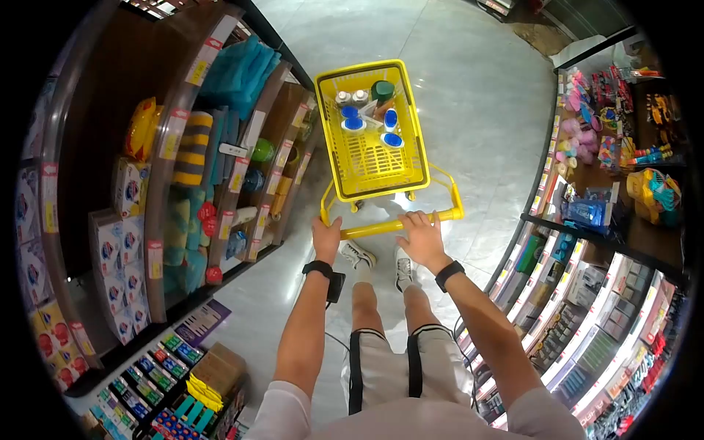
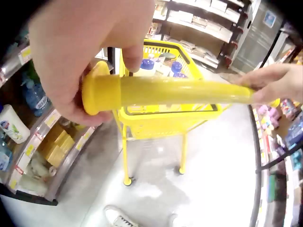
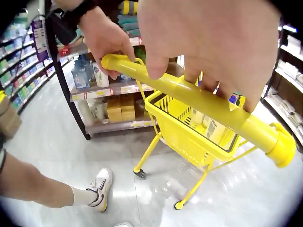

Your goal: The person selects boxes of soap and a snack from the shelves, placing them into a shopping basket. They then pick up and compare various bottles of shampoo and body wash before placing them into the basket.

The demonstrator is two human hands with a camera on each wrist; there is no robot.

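A yellow cart basket on a wheeled frame stands ahead of the person, holding several bottles with blue caps, two with pale caps and a green item. Its yellow handle bar runs across in front of the body. The left hand grips the bar's left end, fingers curled round it in the left wrist view. Nearer the bar's right end lies the right hand, its fingers over the bar; in the right wrist view they bend down behind it.
Shelves with towels, boxed goods and bottles line the left side. Racks of small goods curve along the right. Grey tiled floor lies between them. A brown carton is at the lower left. Shoes are behind the cart.
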